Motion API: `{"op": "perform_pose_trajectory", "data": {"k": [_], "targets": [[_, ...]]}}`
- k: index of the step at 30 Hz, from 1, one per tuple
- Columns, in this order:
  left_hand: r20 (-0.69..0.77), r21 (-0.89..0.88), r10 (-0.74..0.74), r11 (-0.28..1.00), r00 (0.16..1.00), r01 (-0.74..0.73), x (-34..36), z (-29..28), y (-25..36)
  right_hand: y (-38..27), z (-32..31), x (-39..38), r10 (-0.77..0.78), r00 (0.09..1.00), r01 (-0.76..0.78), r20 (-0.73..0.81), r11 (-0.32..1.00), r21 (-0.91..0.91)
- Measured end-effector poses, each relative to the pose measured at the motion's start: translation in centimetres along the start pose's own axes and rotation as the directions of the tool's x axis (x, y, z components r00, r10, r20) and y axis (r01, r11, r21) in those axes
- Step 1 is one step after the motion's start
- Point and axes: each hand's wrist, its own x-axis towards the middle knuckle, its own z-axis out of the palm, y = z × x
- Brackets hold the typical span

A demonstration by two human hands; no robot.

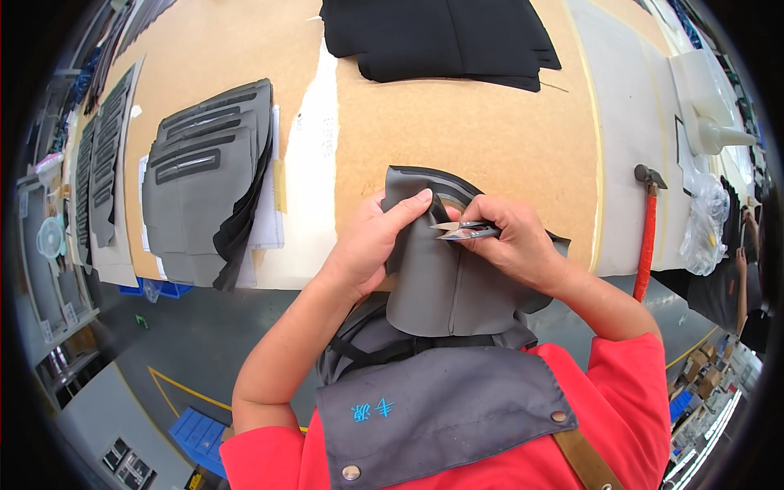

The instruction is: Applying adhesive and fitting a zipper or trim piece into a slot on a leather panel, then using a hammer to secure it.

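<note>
My left hand [362,243] grips a grey sheet-material panel [425,286] by its upper edge, with the thumb pressed on top. A dark band runs along that edge, and a seam runs down the panel's lower part. In my right hand [521,243] is a small pair of thread snips [469,232], blades pointing left toward my left thumb and slightly apart. The blade tips lie over the panel just beside a folded dark strip. Between my body and the table's front edge, the panel's lower end hangs down over my apron [441,400].
Grey panels with dark-framed slots [184,200] lie stacked at left, more [106,155] beyond. Black panels [441,37] rest at the table's far side. A red-handled hammer [646,237], a clear plastic bag [704,224] and a white bottle [702,94] are at right.
</note>
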Motion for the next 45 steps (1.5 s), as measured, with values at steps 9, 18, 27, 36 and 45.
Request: {"op": "perform_pose_trajectory", "data": {"k": [9,18,27,36,45], "targets": [[-0.134,0.125,0.062,0.991,0.989,-0.046,-0.3,1.1,-0.2,-0.2,-1.1,-1.2,0.182,0.982,-0.181,-0.054,0.983,0.032],[-0.098,0.152,0.128,0.982,0.987,-0.112,0.5,0.9,-0.2,0.4,-3.1,1.3,0.009,0.967,0.009,-0.254,0.998,0.068],[-0.143,0.357,0.264,0.913,0.954,-0.199,0.4,-0.8,0.3,1.1,-2.7,3.9,0.069,0.997,-0.069,-0.029,0.997,-0.026],[-0.089,0.299,0.299,0.918,0.95,-0.261,-0.8,-2.0,1.0,0.5,-1.2,3.5,-0.019,0.988,0.022,-0.154,1.0,0.016],[-0.114,-0.148,0.369,0.912,0.922,-0.383,0.8,-4.4,0.8,0.8,-2.5,4.4,0.104,0.949,-0.041,-0.298,0.977,0.211]]}}
